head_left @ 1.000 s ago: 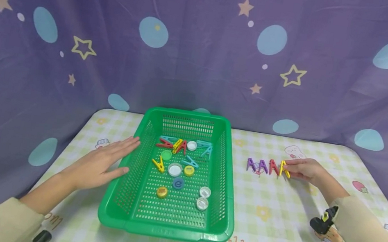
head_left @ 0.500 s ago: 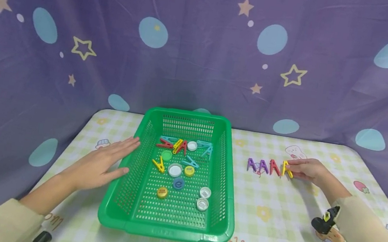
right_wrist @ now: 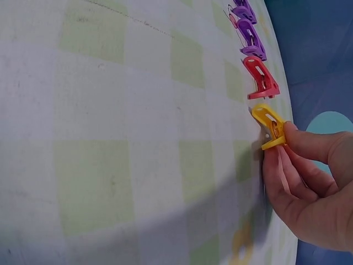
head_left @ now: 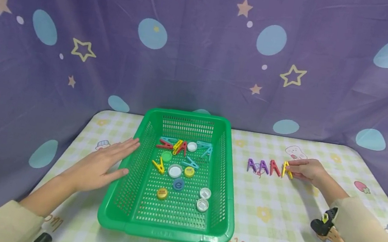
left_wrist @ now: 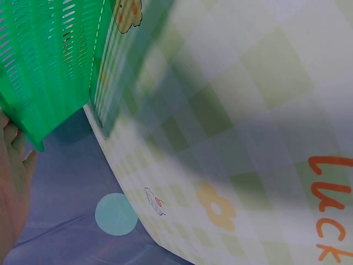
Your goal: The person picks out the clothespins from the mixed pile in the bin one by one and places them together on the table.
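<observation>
My right hand (head_left: 307, 170) pinches a yellow clothespin (right_wrist: 268, 125) between thumb and fingers, close over the tablecloth. The pin stands like a letter A at the right end of a row. To its left stand a red clothespin (head_left: 274, 168) and two purple clothespins (head_left: 263, 166). My left hand (head_left: 104, 164) lies with straight fingers along the left rim of a green basket (head_left: 163, 232). Inside the basket are several clothespins, among them a yellow one (head_left: 158, 165) and a light blue one (head_left: 191, 162), plus several bottle caps such as a blue cap (head_left: 178, 184).
A checked tablecloth (head_left: 257, 229) covers the table, which ends at a purple patterned curtain (head_left: 200, 76). The basket's tall walls stand between my two hands. Near the basket's front right corner lie two clear-white caps (head_left: 202, 205).
My right hand has shifted slightly to the right with the yellow clothespin, widening the gap to the red one. The left hand and the basket stay where they were.
</observation>
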`<state>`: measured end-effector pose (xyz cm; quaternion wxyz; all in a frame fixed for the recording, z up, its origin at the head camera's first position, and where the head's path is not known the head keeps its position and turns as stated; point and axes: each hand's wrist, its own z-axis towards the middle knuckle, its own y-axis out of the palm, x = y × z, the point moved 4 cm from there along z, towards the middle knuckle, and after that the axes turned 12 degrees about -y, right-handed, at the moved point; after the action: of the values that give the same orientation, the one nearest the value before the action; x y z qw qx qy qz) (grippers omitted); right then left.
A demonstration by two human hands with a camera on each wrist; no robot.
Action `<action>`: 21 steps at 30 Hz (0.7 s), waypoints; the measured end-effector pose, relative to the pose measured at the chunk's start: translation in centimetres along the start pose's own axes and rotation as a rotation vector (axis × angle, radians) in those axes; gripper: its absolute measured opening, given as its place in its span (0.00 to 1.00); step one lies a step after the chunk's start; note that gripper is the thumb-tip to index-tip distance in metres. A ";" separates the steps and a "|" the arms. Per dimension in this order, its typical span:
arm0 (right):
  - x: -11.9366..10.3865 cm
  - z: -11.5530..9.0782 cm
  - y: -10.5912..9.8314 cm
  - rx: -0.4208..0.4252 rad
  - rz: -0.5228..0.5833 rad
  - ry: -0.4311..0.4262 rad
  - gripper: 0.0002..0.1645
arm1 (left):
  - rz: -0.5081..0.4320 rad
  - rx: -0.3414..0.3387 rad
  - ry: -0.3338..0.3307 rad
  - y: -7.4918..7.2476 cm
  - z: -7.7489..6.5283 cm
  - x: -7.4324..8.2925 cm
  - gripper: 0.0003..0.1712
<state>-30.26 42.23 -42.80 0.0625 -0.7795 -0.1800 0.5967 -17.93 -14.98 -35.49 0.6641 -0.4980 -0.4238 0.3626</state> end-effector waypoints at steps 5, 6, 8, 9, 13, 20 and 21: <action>-0.1 -0.1 0.1 0.017 -0.009 -0.039 0.24 | 0.000 0.000 0.001 0.1 0.0 0.0 0.40; -0.1 -0.1 0.1 0.018 -0.019 -0.046 0.24 | 0.001 -0.001 0.001 0.1 0.0 0.0 0.40; -0.1 -0.1 0.2 0.027 -0.047 -0.051 0.26 | 0.002 -0.001 0.000 0.1 -0.1 0.0 0.40; -0.1 -0.1 0.2 0.032 -0.061 -0.052 0.27 | 0.002 0.000 -0.001 0.1 -0.1 0.0 0.40; -0.1 0.0 0.2 0.042 -0.093 -0.042 0.30 | 0.007 0.002 0.001 0.1 -0.1 0.0 0.40; -0.1 0.1 0.2 0.073 -0.142 -0.056 0.28 | 0.004 0.001 -0.001 0.0 0.0 0.0 0.40; -0.1 0.1 0.2 0.082 -0.155 -0.059 0.26 | 0.003 -0.001 -0.003 0.0 0.0 0.0 0.40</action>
<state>-30.31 42.04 -42.79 0.1350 -0.7421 -0.2172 0.6196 -17.91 -15.04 -35.49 0.6626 -0.4984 -0.4243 0.3641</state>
